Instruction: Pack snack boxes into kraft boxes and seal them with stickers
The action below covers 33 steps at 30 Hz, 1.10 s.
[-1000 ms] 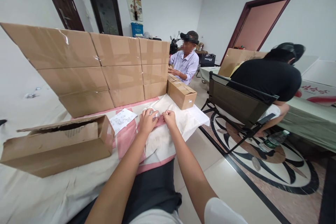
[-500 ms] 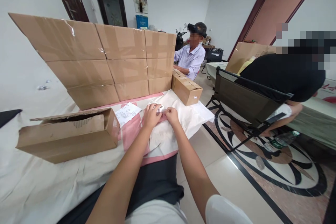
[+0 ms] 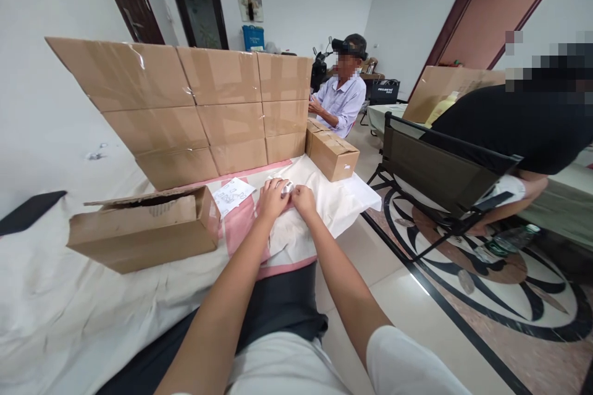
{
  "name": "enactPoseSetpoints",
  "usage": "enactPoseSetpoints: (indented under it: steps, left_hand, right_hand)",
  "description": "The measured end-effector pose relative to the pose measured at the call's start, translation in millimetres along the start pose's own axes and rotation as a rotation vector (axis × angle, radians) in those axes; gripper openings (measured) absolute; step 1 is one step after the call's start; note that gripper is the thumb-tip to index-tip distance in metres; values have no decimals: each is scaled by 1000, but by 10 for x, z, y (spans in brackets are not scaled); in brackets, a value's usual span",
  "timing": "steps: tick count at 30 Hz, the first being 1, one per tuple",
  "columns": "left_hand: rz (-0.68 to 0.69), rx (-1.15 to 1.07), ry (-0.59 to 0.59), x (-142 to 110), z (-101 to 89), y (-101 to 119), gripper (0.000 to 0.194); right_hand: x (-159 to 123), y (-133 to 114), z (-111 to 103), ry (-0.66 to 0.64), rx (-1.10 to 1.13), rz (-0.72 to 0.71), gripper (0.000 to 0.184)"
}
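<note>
Fingers of my left hand curl around a small whitish object, between the cloth-covered table's front edge and the stacked cartons; those of my right hand are bunched just beside it, whether pinching anything I cannot tell. It looks light, stiff, perhaps slippery, best held round its sides; half hidden, it shows no clear long axis or pointing direction

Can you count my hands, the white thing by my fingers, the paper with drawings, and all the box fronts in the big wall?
Hands: 2 (left hand, right hand)
White thing: 1
Paper with drawings: 1
Box fronts in the wall: 9
Total: 13
</note>
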<state>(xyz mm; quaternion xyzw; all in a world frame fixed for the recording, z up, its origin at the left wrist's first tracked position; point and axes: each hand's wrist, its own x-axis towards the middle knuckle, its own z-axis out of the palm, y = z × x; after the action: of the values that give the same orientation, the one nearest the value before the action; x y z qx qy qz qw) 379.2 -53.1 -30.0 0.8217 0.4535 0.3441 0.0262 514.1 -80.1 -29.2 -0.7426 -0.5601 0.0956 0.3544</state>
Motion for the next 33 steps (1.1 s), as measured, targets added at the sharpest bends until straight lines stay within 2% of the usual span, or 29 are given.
enactPoseSetpoints:
  steps: [6, 11, 14, 33]
  left_hand:
    - [1, 23, -19, 7, -25, 28, 47]
    - [-99, 44, 25, 3, -15, 68, 68]
    - [-134, 43, 38, -6, -7, 84, 75]
    - [-148, 18, 13, -1, -16, 42, 75]
  right_hand:
    - [-53, -62, -25, 6, -30, -2, 25]
    - [-61, -76, -40, 8, -38, 0, 24]
    - [-62, -66, -38, 9, -42, -1, 24]
    - [-74, -68, 9, 9, -78, -49, 28]
